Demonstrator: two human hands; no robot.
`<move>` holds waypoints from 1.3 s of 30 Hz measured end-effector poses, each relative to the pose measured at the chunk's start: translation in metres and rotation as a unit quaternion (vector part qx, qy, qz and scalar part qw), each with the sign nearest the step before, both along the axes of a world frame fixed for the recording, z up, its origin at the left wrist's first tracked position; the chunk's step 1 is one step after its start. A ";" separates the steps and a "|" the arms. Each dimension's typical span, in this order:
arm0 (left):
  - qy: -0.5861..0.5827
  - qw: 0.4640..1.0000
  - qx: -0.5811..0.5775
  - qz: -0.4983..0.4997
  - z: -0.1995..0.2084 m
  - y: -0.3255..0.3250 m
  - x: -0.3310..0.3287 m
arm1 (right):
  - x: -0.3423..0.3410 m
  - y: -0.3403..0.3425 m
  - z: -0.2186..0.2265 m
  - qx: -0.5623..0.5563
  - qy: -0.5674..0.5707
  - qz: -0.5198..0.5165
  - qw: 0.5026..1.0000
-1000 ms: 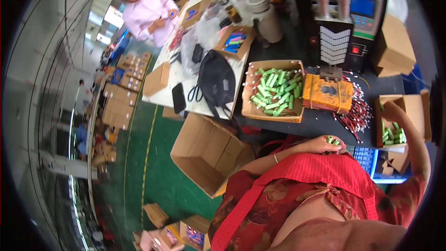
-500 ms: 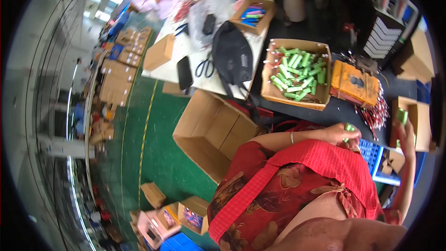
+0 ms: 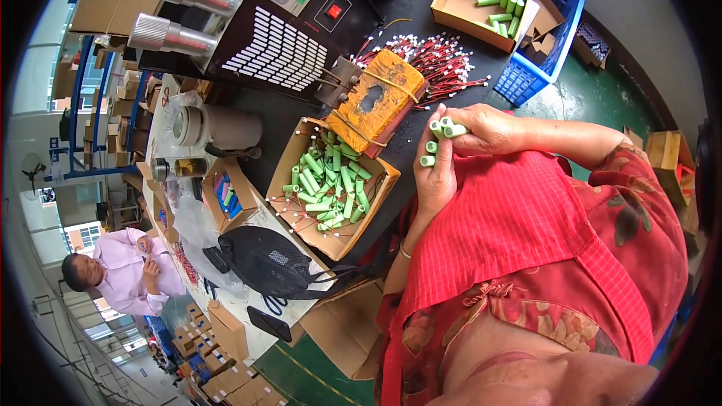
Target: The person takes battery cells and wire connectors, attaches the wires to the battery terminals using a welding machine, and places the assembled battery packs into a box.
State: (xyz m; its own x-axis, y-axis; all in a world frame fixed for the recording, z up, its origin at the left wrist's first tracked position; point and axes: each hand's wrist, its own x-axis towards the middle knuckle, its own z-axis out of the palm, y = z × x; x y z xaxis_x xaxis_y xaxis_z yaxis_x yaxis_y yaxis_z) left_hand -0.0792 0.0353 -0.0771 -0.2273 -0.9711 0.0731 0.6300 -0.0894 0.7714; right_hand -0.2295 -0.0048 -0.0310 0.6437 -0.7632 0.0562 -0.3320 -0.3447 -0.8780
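My two hands meet in front of the red apron, both closed on green cylindrical battery cells. Between the fingers of my right hand (image 3: 489, 129) are several cells (image 3: 453, 131), held ends up in a bunch. My left hand (image 3: 436, 184), the one with a bangle at the wrist, grips two cells (image 3: 429, 159) and touches the right fingers. To their left stands a cardboard box (image 3: 382, 186) of many green cells with wire leads. Close above my hands sits an orange taped block (image 3: 410, 75) with a dark worn patch, joined to a black spot-welding machine (image 3: 278, 53).
Red-and-white connector wires (image 3: 444, 68) lie behind the block. Farther right are an open carton (image 3: 459, 4) with green cells and a blue plastic basket (image 3: 556, 68). Leftward are a black bag (image 3: 263, 259), a phone (image 3: 268, 324), a flask (image 3: 226, 129) and a person (image 3: 135, 271) in pink.
My head has turned, so the bench now shows the machine and carton. My right hand has come from the carton over to my left hand, with cells in it.
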 end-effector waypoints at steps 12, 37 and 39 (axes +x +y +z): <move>0.011 0.993 0.111 -0.026 -0.048 0.008 -0.012 | 0.010 0.027 -0.041 -0.114 0.231 -0.147 0.955; 0.060 0.941 0.307 -0.131 -0.031 -0.007 0.002 | -0.033 -0.038 0.022 -0.025 0.033 0.005 0.999; 0.016 0.945 0.300 -0.132 -0.025 -0.005 0.002 | -0.032 -0.063 0.018 -0.068 0.038 -0.053 0.996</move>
State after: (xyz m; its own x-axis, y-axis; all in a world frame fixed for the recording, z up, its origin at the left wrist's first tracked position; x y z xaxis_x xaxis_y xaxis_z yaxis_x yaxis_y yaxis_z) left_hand -0.0769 0.0308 -0.1021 -0.4744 -0.7501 -0.4608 0.5476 -0.6613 0.5127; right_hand -0.2619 -0.0673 -0.0125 0.5671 -0.8153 0.1165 -0.4370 -0.4178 -0.7965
